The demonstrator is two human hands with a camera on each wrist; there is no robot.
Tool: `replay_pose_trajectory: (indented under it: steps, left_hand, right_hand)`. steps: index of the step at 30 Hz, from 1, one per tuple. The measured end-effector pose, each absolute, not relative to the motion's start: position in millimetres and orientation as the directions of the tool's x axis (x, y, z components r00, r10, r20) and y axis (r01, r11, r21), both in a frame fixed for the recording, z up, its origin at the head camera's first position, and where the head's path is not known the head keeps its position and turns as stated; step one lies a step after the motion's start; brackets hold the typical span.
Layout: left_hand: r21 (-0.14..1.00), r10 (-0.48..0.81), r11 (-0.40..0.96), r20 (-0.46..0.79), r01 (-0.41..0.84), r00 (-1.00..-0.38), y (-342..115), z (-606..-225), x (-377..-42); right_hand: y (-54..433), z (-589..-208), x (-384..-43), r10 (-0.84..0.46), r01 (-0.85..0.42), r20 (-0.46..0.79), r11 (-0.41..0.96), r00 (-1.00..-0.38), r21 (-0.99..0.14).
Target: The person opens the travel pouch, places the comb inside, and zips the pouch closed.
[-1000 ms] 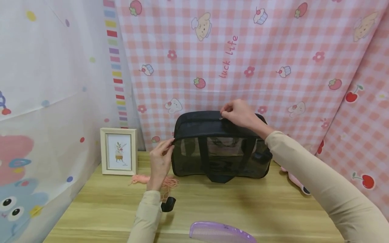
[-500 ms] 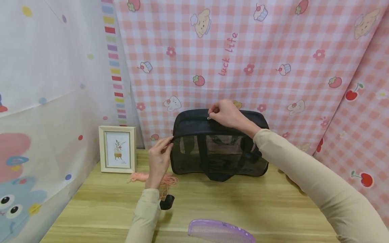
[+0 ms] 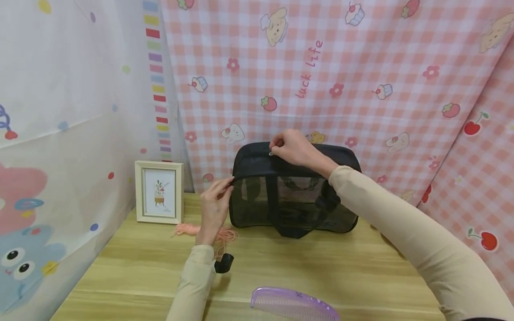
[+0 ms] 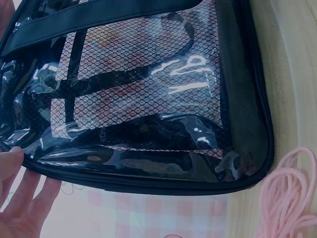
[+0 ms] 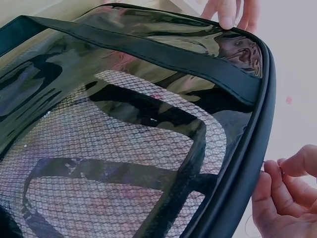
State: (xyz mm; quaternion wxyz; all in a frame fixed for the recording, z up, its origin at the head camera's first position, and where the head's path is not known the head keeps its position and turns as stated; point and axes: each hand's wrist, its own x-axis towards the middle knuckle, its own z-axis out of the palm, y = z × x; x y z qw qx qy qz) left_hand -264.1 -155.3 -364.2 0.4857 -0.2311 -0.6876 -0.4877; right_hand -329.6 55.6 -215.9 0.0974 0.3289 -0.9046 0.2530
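One purple comb (image 3: 295,303) lies nearest, six o'clock. Beyond it, the left hand (image 3: 214,206) pinches the black bag (image 3: 297,209) at its nine o'clock edge, presumably steadying it upright on the table (image 3: 337,261); up at eleven, the right hand (image 3: 292,147) pinches the zip pull (image 3: 271,154), likely for control.

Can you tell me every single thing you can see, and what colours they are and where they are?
Bag: 1, black with see-through front, standing on the table
Zipper pull: 1, silvery, bag's top
Picture frame: 1, cream, back left
Cord: 1 bundle, peach-pink, left of the bag
Comb: 1, purple, near edge
Table: 1, wood-coloured, underneath
Checked cloth: count unclear, pink and white, behind and right
Patterned cloth: 1, white, left
Small object: 1, black, by the left sleeve
Sleeves: 2, beige, both arms
Left hand: 1, bare, fingers pinching bag's left edge
Right hand: 1, bare, fingers pinching zipper pull
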Motion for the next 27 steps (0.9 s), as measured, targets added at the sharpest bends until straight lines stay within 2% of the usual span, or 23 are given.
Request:
replay_pose_trajectory:
  steps: [16,27]
  left_hand:
    - [0.454,-0.149,0.416,0.889,0.788,-0.434,-158.0,-362.3,-263.2]
    - [0.455,-0.136,0.419,0.887,0.786,-0.441,-158.3,-362.4,-263.0]
  right_hand:
    - [36.2,-210.7,-335.0,-0.554,-0.661,0.361,0.636,-0.750,-0.398]
    - [23.2,-210.2,-338.1,-0.547,-0.645,0.342,0.647,-0.764,-0.407]
